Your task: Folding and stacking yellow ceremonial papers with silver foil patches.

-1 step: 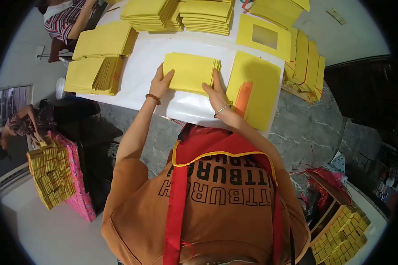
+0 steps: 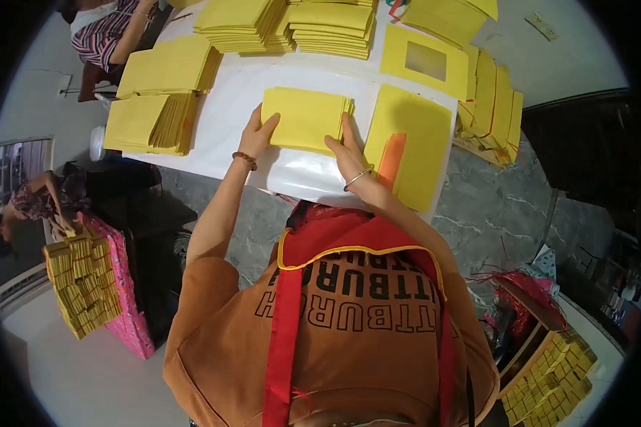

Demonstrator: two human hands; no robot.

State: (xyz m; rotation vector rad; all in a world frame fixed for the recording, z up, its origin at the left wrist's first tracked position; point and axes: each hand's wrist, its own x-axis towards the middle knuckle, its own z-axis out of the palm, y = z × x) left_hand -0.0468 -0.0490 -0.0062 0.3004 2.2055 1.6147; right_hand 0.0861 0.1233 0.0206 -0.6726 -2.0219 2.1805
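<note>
Between my two hands is a small stack of yellow paper sheets [image 2: 305,119], held just above or on the white-covered table [image 2: 242,78]; I cannot tell whether it touches. My left hand [image 2: 259,129] grips the stack's left edge, thumb on top and fingers underneath. My right hand [image 2: 347,151] closes on the right end, where several layers show slightly uneven edges. Right beside that hand lies a large yellow sheet [image 2: 424,128] with an orange strip [image 2: 392,160] on it.
Piles of folded yellow paper [image 2: 331,28] stand along the far side, with more piles [image 2: 139,121] at left. A yellow sheet with a grey rectangle [image 2: 399,53] lies far right. Bundles [image 2: 506,107] stand beyond the right edge. Two other people are at left, one near a pink-covered table [image 2: 132,299].
</note>
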